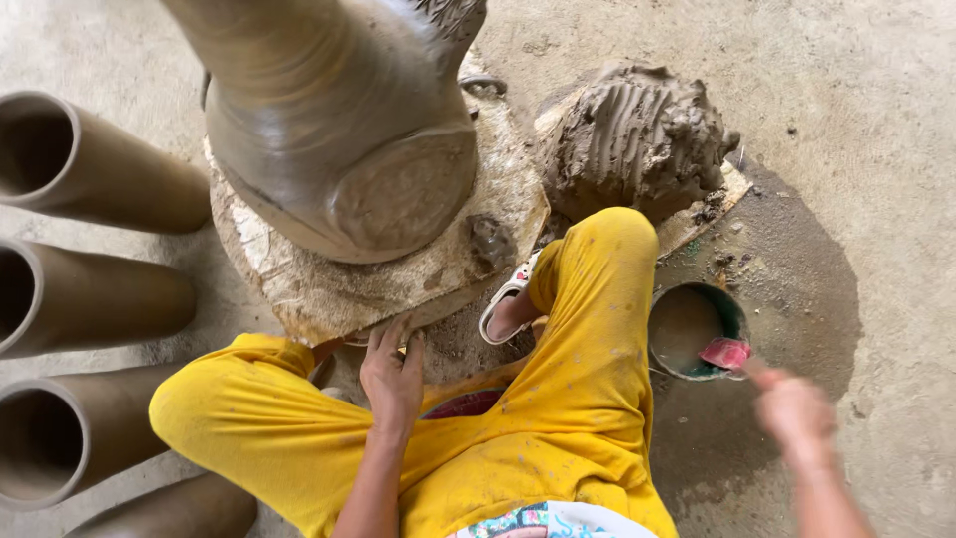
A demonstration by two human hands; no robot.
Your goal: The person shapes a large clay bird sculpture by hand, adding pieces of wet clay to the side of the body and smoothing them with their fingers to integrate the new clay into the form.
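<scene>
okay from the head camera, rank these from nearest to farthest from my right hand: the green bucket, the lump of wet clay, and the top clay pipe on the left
From the right hand:
1. Green bucket, just up-left of the hand, by the right knee.
2. Lump of wet clay, farther up, on a board beyond the bucket.
3. Top clay pipe, far across at the left edge.

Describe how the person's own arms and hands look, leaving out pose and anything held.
Both forearms are bare, with no sleeves, gloves, rings or watch in view. The left hand is sharp, fingers distinct, with no obvious clay on it. The right hand is motion-blurred, so its details cannot be made out.
</scene>
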